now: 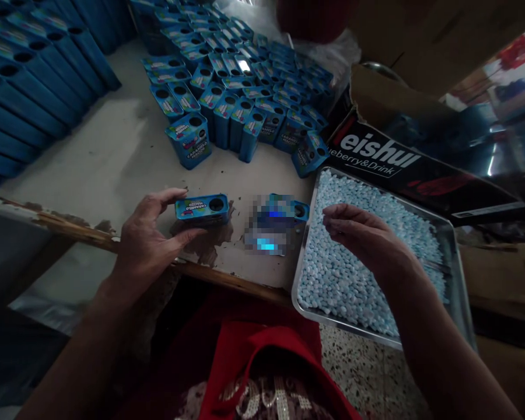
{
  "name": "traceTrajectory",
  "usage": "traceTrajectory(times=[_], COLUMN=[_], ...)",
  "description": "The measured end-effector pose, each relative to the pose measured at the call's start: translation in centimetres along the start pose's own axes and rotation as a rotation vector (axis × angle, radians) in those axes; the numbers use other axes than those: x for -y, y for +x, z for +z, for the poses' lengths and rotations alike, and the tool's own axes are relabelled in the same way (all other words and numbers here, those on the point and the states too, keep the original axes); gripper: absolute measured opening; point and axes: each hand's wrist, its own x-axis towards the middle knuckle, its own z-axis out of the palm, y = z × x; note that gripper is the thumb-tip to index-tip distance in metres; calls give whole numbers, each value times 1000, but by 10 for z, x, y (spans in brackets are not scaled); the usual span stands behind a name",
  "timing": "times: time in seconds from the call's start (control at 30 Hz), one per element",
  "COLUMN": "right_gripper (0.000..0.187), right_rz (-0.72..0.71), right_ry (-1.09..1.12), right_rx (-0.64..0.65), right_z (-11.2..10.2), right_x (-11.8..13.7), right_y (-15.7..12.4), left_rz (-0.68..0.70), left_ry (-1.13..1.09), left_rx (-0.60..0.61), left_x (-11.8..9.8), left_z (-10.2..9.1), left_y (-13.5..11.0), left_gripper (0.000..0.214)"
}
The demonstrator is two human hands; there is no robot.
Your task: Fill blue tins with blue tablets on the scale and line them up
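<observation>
My left hand (pixel 151 227) is at the table's front edge, thumb and fingers apart around the left end of a small blue candy tin (pixel 196 209). The tin's top shows a dark round hole and the word "Caramelo"; whether my fingers touch it is unclear. My right hand (pixel 363 236) is above the left part of a metal tray (pixel 300 297) full of pale blue candies (pixel 341 286). Its fingers are pressed together, and what they may hold is hidden. Between my hands lies a pixelated object (pixel 266 242), with another blue tin (pixel 301 211) partly behind it.
Many blue tins (pixel 240 114) stand in rows at the back of the white table (pixel 131 157). More tins (pixel 39 76) are stacked at the left. A black printed carton (pixel 402 157) stands behind the tray. A tool handle (pixel 435 266) lies in the candies.
</observation>
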Motion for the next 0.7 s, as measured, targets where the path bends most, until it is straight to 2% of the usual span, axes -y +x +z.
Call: traceTrajectory(times=[0.17, 0.27, 0.37, 0.43, 0.47, 0.57, 0.63, 0.7], right_gripper=[14, 16, 19, 17, 15, 9, 14, 19], right_rz=[8, -24, -57, -123, -166, -278, -294, -278], right_ry=[-7, -41, -102, -209, -293, -512, -512, -389], right_rx=[12, -3, -1, 19, 23, -42, -93, -77], right_z=[-4, -8, -14, -18, -20, -22, -18, -12], right_x=[0, -5, -10, -11, -11, -11, -14, -21], right_y=[-4, -7, -8, -8, -8, -9, -9, -9], left_rz=[-30, -19, 134, 292, 367, 475, 409, 253], left_ry=[-70, -92, 64, 154, 148, -7, -82, -136], left_rx=[1, -17, -191, -320, -328, -168, -57, -1], left_x=[2, 2, -9, -27, -38, -72, -86, -91], left_z=[8, 7, 3, 5, 10, 44, 77, 107], left_y=[-2, -2, -5, -10, -13, -17, -13, -3], left_gripper=[73, 77, 73, 63, 57, 50, 56, 61])
